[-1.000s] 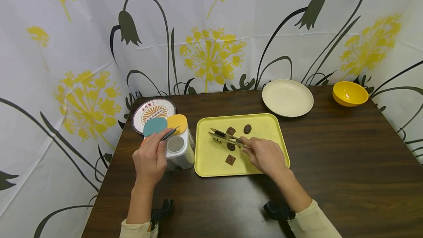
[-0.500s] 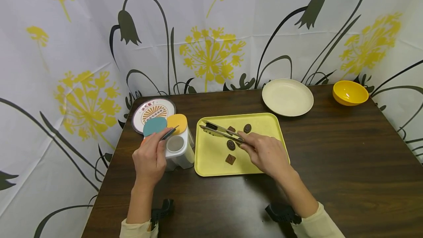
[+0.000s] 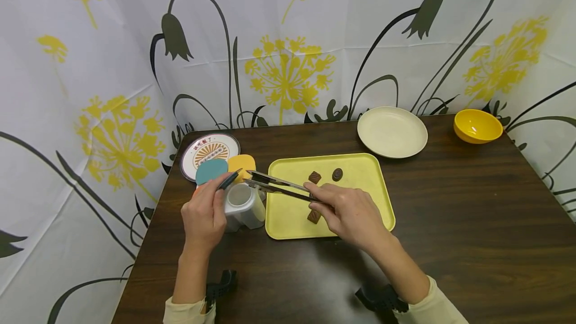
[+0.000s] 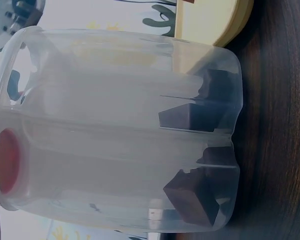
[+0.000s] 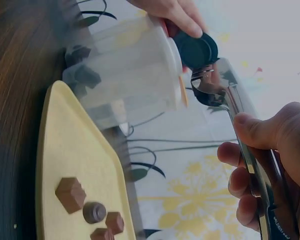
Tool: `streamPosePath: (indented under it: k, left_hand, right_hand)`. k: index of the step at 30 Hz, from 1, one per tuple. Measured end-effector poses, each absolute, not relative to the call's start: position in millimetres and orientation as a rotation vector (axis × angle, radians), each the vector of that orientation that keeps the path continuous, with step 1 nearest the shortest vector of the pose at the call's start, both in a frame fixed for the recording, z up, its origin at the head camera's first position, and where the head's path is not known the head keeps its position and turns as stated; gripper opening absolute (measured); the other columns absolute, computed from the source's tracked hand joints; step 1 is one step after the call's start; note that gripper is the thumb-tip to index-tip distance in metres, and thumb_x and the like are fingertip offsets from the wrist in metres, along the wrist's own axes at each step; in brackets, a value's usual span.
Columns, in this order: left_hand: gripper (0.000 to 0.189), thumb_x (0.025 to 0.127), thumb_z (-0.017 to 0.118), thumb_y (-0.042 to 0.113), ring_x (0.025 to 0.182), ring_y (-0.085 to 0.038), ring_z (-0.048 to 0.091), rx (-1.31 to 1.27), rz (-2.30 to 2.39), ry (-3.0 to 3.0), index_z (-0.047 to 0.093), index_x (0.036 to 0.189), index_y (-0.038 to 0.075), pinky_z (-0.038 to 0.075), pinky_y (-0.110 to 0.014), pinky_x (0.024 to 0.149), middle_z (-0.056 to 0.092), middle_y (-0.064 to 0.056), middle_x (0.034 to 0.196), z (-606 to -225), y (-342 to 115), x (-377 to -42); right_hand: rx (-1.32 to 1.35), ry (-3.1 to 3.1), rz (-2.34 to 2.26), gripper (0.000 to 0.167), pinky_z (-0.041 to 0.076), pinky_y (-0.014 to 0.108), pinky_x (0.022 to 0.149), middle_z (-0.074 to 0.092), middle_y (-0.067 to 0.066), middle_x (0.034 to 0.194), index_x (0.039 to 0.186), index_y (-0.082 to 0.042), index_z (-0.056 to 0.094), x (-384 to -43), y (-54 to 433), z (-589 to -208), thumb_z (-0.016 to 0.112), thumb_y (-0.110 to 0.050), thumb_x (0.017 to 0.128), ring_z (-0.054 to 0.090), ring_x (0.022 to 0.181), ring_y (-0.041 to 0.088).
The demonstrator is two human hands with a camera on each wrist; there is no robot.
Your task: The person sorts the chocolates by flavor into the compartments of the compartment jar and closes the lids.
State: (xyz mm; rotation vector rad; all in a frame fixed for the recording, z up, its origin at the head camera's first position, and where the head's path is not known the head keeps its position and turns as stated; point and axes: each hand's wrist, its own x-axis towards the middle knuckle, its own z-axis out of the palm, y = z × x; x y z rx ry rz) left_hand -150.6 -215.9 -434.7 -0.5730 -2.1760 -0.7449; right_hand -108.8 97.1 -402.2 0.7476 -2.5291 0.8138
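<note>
Flowered curtain point(image 3: 288, 79) behind dark wood table point(image 3: 459, 214). Left hand point(image 3: 203, 216) pinches dark lid point(image 5: 198, 51) of translucent, white-topped container point(image 3: 252, 214); dark pieces point(image 4: 187, 117) inside. Right hand point(image 3: 353, 211) grips shiny silver tongs point(image 5: 248, 156), tips near lid. Brown chocolates point(image 5: 72, 195), some angular, some round, on yellow tray point(image 3: 285, 221).

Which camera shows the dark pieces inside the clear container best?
The left wrist view: it looks close through the clear container at the dark pieces near its bottom. The right wrist view shows some smaller and hazier; the head view shows none.
</note>
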Motion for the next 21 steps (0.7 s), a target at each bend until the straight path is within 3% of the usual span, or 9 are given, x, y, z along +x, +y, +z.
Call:
streamPosePath:
  k: [7,21]
  left_hand:
    - [0.036,0.099,0.043,0.019,0.101,-0.027,0.068,-0.593,-0.748,-2.161,0.067,0.123,0.006,0.054,-0.05,0.073,0.072,-0.008,0.111,-434.8,-216.4,-151.5]
    - [0.037,0.101,0.042,0.021,0.102,-0.028,0.068,-0.593,-0.753,-2.127,0.066,0.124,0.004,0.054,-0.051,0.07,0.071,-0.01,0.112,-435.0,-215.9,-152.1]
  right_hand:
    - [0.801,-2.517,0.778,0.042,0.037,0.023,0.048,0.065,-0.017,0.086,0.129,-0.025,0.066,-107.8,84.6,-400.3,0.073,-0.026,0.088,0.046,0.056,-0.002]
    - [0.836,-2.52,0.744,0.039,0.037,0.022,0.047,0.07,-0.012,0.098,0.128,-0.024,0.067,-109.4,72.8,-402.3,0.071,-0.026,0.09,0.05,0.058,0.002]
